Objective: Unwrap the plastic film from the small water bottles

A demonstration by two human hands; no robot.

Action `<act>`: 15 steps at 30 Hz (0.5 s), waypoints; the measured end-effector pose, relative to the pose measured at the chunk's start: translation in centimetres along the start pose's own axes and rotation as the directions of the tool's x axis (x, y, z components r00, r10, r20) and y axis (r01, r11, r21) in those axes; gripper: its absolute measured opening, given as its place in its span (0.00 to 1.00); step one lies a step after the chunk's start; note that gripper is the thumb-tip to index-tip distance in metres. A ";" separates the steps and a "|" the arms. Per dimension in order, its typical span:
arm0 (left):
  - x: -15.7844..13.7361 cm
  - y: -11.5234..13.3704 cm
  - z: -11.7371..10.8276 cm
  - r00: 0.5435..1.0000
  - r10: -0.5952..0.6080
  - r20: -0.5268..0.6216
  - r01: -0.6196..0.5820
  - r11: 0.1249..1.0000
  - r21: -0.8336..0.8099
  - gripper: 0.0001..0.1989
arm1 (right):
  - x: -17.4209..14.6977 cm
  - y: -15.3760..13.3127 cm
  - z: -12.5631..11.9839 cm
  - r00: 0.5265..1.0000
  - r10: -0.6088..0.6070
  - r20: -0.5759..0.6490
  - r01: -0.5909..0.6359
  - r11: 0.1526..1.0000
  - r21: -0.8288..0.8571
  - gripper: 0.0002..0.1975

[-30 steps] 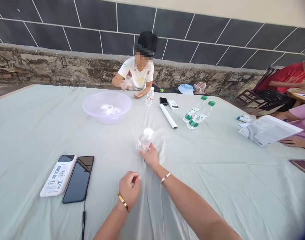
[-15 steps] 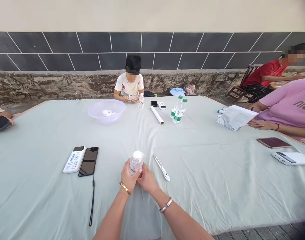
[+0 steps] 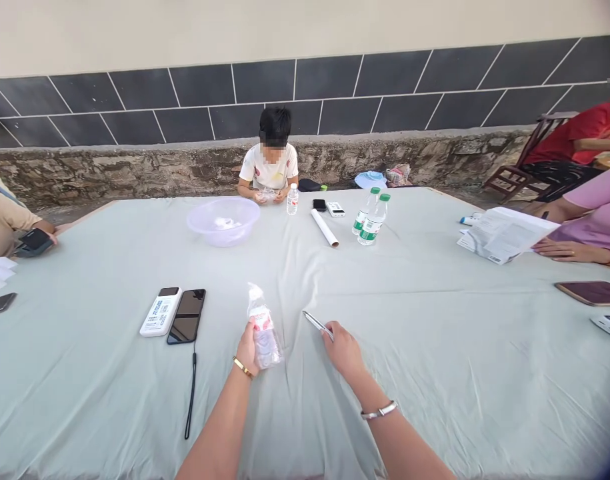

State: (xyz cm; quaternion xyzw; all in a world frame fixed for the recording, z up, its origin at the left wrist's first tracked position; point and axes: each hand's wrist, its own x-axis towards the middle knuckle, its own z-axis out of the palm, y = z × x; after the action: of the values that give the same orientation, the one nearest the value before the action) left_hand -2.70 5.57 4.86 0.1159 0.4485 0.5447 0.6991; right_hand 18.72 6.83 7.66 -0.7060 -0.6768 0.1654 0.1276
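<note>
My left hand (image 3: 247, 348) is closed around a small clear bottle (image 3: 265, 333) with a red and white label, wrapped in crinkled clear plastic. The bottle leans to the left, its white-capped top pointing away from me. Right of it, my right hand (image 3: 342, 350) has its fingers closed on the rear part of a slim white and silver utility knife (image 3: 315, 323). The knife's thin front end points away and to the left, on or just above the cloth. My fingers hide its back end.
Left of my hands lie a white power bank (image 3: 159, 312) and a black phone (image 3: 187, 317) with a strap. Farther back are a purple basin (image 3: 223, 233), a paper roll (image 3: 325, 228) and green-capped bottles (image 3: 371, 225). Other people sit around the cloth-covered table (image 3: 435, 373).
My right hand has left the bottle, moved right and taken hold of the utility knife. My left hand now has the bottle alone, turned so its label shows. The view has shifted slightly.
</note>
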 end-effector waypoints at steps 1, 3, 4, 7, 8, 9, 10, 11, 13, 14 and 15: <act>0.0 0.2 -0.1 0.999 -0.030 0.013 0.030 1.000 -0.006 0.23 | 0.2 -0.7 -0.5 1.000 0.008 0.013 -0.008 0.999 0.045 0.11; -0.2 0.6 -0.4 0.997 -0.062 0.036 0.063 0.998 -0.022 0.24 | 0.5 -1.5 -1.8 1.000 0.018 0.010 -0.019 0.998 0.061 0.10; -0.2 0.8 -0.5 0.996 -0.078 0.049 0.080 0.996 -0.033 0.24 | 0.5 -1.6 -2.7 1.000 0.019 0.002 -0.019 0.999 0.028 0.10; -0.4 1.2 -0.8 0.993 -0.101 0.059 0.105 0.993 -0.063 0.24 | -0.3 -0.4 -5.2 0.999 0.025 0.019 -0.023 0.994 -0.105 0.08; -0.4 1.3 -0.8 0.993 -0.102 0.063 0.107 0.992 -0.069 0.24 | -0.7 0.1 -5.8 0.999 0.028 0.035 -0.024 0.992 -0.123 0.08; -0.4 1.3 -0.8 0.992 -0.103 0.069 0.108 0.991 -0.073 0.24 | -1.0 0.5 -6.3 0.999 0.025 0.047 -0.020 0.993 -0.114 0.08; -0.5 1.3 -0.9 0.991 -0.106 0.077 0.112 0.991 -0.072 0.24 | -1.3 0.7 -6.6 0.999 0.014 0.048 -0.011 0.997 -0.071 0.08; -0.5 1.3 -0.9 0.989 -0.115 0.088 0.121 0.991 -0.065 0.24 | -1.4 0.5 -6.6 0.999 -0.004 0.036 0.004 1.000 0.000 0.08; -0.6 1.2 -0.9 0.984 -0.140 0.112 0.145 0.989 -0.037 0.24 | -1.2 -0.8 -6.1 0.998 -0.068 -0.013 0.069 0.980 0.188 0.10; -0.6 1.2 -0.9 0.981 -0.154 0.121 0.157 0.987 -0.020 0.24 | -0.8 -1.9 -5.5 0.994 -0.102 -0.040 0.109 0.955 0.277 0.11; -0.6 1.2 -0.9 0.978 -0.166 0.126 0.168 0.986 -0.005 0.24 | -0.4 -3.1 -4.9 0.990 -0.131 -0.058 0.143 0.927 0.346 0.12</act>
State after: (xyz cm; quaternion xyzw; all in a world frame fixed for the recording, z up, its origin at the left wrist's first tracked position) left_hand -4.15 5.17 5.45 0.1065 0.4075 0.4793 0.7700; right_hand 17.89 6.80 13.44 -0.6258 -0.6820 0.2615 0.2737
